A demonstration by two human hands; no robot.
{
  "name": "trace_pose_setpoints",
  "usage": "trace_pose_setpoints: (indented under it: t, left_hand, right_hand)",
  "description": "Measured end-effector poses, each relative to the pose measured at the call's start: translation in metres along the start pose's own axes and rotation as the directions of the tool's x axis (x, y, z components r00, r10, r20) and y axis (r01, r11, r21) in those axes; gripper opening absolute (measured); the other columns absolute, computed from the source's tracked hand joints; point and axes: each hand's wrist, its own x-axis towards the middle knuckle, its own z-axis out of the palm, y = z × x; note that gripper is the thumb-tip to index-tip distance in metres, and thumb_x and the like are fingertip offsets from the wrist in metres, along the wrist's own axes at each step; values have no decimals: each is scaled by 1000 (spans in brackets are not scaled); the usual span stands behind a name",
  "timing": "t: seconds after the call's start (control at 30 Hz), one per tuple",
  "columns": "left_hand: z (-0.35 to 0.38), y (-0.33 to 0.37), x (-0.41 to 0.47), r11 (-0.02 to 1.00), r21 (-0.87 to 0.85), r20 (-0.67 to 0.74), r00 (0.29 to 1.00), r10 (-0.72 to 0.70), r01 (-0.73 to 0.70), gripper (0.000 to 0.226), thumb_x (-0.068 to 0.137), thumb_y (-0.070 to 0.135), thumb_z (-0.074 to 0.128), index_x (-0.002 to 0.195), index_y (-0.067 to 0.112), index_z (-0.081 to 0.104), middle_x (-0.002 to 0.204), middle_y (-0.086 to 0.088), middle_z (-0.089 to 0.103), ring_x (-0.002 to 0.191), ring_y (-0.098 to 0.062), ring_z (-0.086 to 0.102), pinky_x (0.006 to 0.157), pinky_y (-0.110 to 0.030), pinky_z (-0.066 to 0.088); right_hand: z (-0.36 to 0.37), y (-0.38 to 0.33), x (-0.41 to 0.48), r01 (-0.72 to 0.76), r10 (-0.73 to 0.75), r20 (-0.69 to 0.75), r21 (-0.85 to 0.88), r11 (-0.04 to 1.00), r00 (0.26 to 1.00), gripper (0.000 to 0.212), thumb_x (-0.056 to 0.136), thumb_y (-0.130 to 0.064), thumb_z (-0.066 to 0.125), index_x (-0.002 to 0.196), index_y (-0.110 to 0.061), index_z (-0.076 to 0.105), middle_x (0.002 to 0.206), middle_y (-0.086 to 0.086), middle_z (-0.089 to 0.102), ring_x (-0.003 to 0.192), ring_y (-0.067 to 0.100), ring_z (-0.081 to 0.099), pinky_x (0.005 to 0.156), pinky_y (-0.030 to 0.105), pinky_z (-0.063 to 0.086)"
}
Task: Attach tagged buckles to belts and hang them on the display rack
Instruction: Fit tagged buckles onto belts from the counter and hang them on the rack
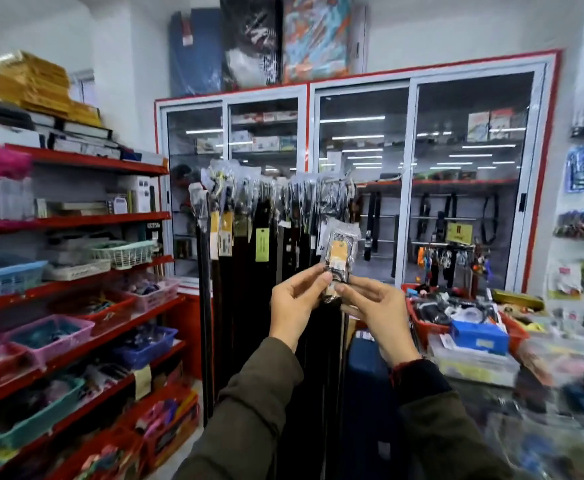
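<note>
Both hands, left hand (295,299) and right hand (375,306), are pinching a bagged buckle (339,252) (orange tag visible above the fingertips), hanging belts (249,271) just behind.

Bright, even indoor light; ceiling strip lights glare in the glass cabinet doors (363,181). Edges bow and smear, especially lower right.

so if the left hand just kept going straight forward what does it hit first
Most likely the hanging belts on the rack, directly beyond the left hand, which pinches the bagged buckle with the right hand. Depth is unclear.
</note>
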Motion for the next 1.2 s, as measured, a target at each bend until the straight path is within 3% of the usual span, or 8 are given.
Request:
trace_pose_setpoints:
  t: [0.17,0.27,0.37,0.53,0.8,0.93,1.1,1.2]
  left_hand:
    - [25,37,32,994,-89,-14,998,67,-68,20,89,10,76,109,12,76,104,-7,79,105,-24,74,95,-41,59]
    - [39,53,49,991,-79,4,994,105,-104,21,90,10,75,111,10,75,97,-2,79,95,-15,72,88,-33,60]
    - [50,63,63,989,-61,-3,991,131,-131,31,90,11,76,119,2,73,107,-11,78,98,-19,72,94,-41,59]
    - [60,66,81,992,-52,-37,992,117,-119,35,88,12,78,120,1,72,116,-19,76,112,-31,72,99,-48,58]
    - [68,54,90,993,-72,-59,994,92,-96,30,86,13,81,114,5,74,112,-16,77,112,-32,73,81,-32,63]
    - [67,50,94,993,-73,-63,995,84,-88,15,87,13,80,100,15,74,104,-10,77,110,-30,74,75,-26,64]
    - [61,41,98,997,-39,-106,993,58,-63,32,87,16,81,115,3,73,114,-19,77,113,-35,72,93,-43,62]
    - [58,36,99,992,32,-129,984,124,-121,33,87,16,80,116,4,73,113,-19,77,113,-35,72,99,-51,58]
  right_hand:
    - [6,-44,34,134,-134,-14,47,990,991,23,83,-4,80,97,-22,76,89,3,83,83,9,80,69,19,62]
    - [8,-60,50,184,-183,-25,88,979,983,34,84,-2,79,116,-13,72,92,7,82,79,8,79,65,19,61]
    - [8,-70,64,214,-211,-45,77,974,976,45,85,-1,78,128,-8,67,92,7,81,77,5,78,62,16,59]
    - [2,-72,89,188,-186,-33,46,981,982,46,88,-7,77,132,-5,66,99,13,79,103,27,76,76,24,65]
    - [-9,-58,103,155,-155,-29,18,988,988,39,88,-15,78,126,-10,71,89,-1,82,80,4,78,64,16,58]
    - [-10,-55,109,136,-136,-3,0,991,991,38,89,-15,77,126,-9,70,99,7,80,88,13,77,74,24,63]
    - [-5,-47,114,112,-112,12,-55,992,994,38,92,-17,74,128,-7,69,98,6,79,90,18,73,76,26,62]
    - [-3,-40,115,122,-125,-15,-143,982,992,36,95,-18,70,130,-8,67,109,16,77,95,22,74,80,33,64]
